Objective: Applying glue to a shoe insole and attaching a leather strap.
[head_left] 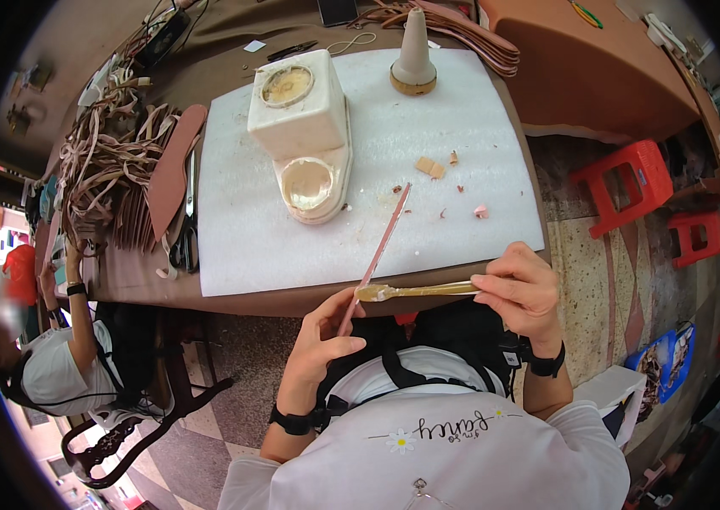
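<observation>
My left hand (319,342) pinches the lower end of a narrow pinkish-brown strip (388,231), which looks like leather and slants up over the table's near edge. Between the fingers of my right hand (526,291) is the handle of a brush (432,290). Its bristle end, coated in something pale and sticky, lies against the strip just above my left fingertips. Beyond them a white glue pot (299,132) with two round openings stands on a white foam sheet (462,110), pale residue in both openings.
A grey cone (414,51) stands at the sheet's far edge, with small scraps (430,167) nearer. Tangled leather strips (105,153), a flat brown piece (180,166) and scissors (185,246) lie left. Another person (71,365) sits left; red stools (627,183) stand right.
</observation>
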`<state>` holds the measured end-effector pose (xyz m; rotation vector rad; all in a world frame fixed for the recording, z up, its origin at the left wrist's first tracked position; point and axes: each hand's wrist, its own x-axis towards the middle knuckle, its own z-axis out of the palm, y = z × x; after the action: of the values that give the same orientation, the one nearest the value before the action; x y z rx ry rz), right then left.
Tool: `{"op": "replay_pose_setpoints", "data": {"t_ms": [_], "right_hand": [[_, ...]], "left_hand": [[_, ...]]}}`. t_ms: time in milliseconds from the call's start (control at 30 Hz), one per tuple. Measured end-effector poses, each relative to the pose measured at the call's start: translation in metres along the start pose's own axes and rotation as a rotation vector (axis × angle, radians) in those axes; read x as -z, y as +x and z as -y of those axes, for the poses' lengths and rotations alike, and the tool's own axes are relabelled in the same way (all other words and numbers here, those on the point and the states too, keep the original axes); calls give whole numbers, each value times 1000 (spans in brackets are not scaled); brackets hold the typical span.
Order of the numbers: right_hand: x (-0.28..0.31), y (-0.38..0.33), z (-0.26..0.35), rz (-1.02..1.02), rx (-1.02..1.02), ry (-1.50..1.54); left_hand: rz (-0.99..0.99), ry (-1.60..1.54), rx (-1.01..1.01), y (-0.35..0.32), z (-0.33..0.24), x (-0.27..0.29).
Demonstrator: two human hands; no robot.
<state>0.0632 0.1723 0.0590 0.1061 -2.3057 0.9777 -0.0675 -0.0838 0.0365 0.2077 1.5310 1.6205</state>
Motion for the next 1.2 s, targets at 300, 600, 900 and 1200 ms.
{"op": "replay_pose_setpoints", "data": {"t_ms": [300,600,900,1200], "right_hand": [[9,5,-5,-83,-16,-83],[13,0,-8,-205,-70,11],[9,-6,-18,-326,-275,138],[4,-12,-21,-346,-318,186]], "left_hand": [[65,-65,15,2,7,10],[90,-44,7,1,10,11],[79,29,-18,1,8,8],[-464,789,-566,-6,5,1]]}}
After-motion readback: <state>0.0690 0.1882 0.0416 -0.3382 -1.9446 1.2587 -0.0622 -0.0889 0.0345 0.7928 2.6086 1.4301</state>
